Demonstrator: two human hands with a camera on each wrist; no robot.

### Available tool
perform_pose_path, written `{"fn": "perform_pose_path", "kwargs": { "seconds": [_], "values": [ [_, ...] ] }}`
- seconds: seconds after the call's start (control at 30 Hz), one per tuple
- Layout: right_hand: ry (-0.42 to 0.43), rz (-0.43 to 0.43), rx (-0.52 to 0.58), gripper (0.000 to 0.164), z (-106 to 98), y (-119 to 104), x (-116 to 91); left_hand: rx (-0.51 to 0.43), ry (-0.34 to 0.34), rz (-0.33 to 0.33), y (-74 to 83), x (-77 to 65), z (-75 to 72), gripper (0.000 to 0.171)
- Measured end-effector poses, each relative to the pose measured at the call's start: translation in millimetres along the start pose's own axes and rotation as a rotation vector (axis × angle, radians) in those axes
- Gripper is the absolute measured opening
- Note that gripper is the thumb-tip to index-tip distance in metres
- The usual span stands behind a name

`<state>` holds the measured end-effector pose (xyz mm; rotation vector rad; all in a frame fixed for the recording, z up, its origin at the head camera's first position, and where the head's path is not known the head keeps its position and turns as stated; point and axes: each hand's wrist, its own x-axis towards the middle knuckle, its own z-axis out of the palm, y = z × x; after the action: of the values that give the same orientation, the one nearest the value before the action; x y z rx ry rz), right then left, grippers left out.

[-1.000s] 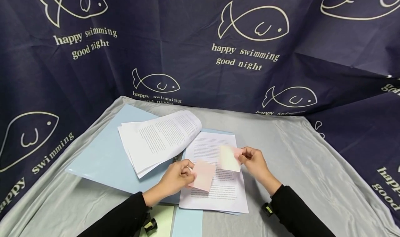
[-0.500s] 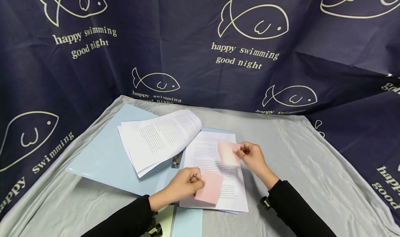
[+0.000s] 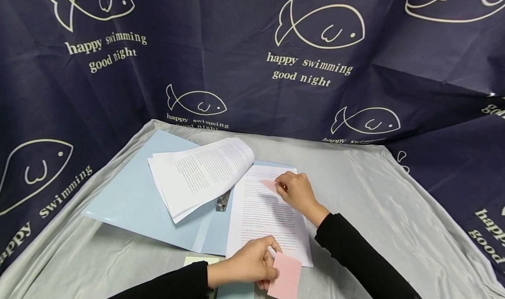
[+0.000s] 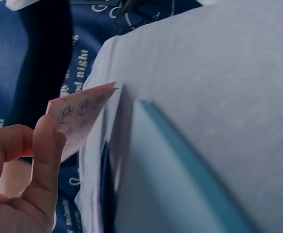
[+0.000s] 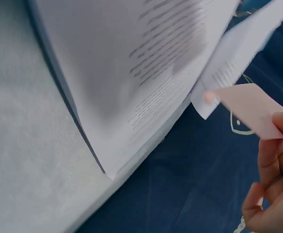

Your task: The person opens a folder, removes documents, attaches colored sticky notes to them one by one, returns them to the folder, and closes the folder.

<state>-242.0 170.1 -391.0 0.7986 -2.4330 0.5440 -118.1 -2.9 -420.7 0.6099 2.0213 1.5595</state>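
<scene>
Near the front edge of the printed page (image 3: pixel 264 220), my left hand (image 3: pixel 252 261) pinches a small pad of pink sticky notes (image 3: pixel 286 276). Markings show on one face of that pad (image 4: pixel 76 116) in the left wrist view. My right hand (image 3: pixel 298 193) pinches a single pink sticky note (image 5: pixel 253 109) by its edge, over the page's upper right part. The page belongs to a stack in an open light blue folder (image 3: pixel 154 185). Several turned-back sheets (image 3: pixel 205 172) curl over the folder's left side. Beside them shows a metal clip (image 3: pixel 222 201).
A pale green piece (image 3: pixel 201 260) and a light blue piece (image 3: pixel 236 291) lie below the folder, partly hidden by the left arm. Grey cloth (image 3: pixel 355 189) covers the table. A dark blue fish-print curtain (image 3: pixel 244 49) hangs behind.
My left hand has moved down and right with the sticky note pad, off most of the page. My right hand has moved up and left, and its sticky note now appears nearly edge-on.
</scene>
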Motion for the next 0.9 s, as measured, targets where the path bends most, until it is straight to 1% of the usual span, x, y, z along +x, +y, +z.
{"fn": "perform_pose_path", "kwargs": {
  "seconds": [0.07, 0.1, 0.2, 0.27, 0.4, 0.5, 0.57, 0.6, 0.7, 0.8, 0.9],
  "values": [
    [0.032, -0.109, -0.117, 0.01, 6, 0, 2, 0.02, -0.002, -0.004, -1.7, -0.6, 2.9, 0.034],
    [0.044, -0.145, -0.157, 0.013, 9, 0, 3, 0.027, -0.004, -0.008, -2.8, -0.6, 4.1, 0.035],
    [0.059, -0.202, -0.226, 0.016, 17, 2, 5, 0.075, -0.019, -0.015, -4.6, -0.9, 5.4, 0.033],
    [0.037, -0.207, -0.259, 0.015, 20, 2, 6, 0.133, -0.038, -0.02, -5.4, -1.3, 5.0, 0.032],
    [-0.008, -0.214, -0.316, 0.014, 27, 2, 7, 0.332, -0.072, 0.002, -6.8, -2.2, 3.6, 0.028],
    [-0.049, -0.197, -0.314, 0.013, 31, 1, 6, 0.468, -0.065, 0.03, -6.4, -1.9, 3.1, 0.022],
    [-0.078, -0.178, -0.3, 0.013, 33, 1, 4, 0.521, -0.046, 0.038, -5.3, -1.3, 1.9, 0.02],
    [-0.095, -0.167, -0.291, 0.012, 33, 0, 3, 0.568, -0.023, 0.053, -4.5, -0.8, 0.6, 0.018],
    [-0.144, -0.134, -0.264, 0.013, 36, -2, 1, 0.681, 0.061, 0.1, -2.2, 1.5, -6.2, 0.018],
    [-0.186, -0.097, -0.235, 0.011, 37, -4, 1, 0.803, 0.173, 0.155, -1.1, 5.6, -17.3, 0.019],
    [-0.21, -0.076, -0.227, 0.01, 38, -6, 1, 0.935, 0.225, 0.141, -1.3, 9.3, -29.0, 0.028]
  ]
}}
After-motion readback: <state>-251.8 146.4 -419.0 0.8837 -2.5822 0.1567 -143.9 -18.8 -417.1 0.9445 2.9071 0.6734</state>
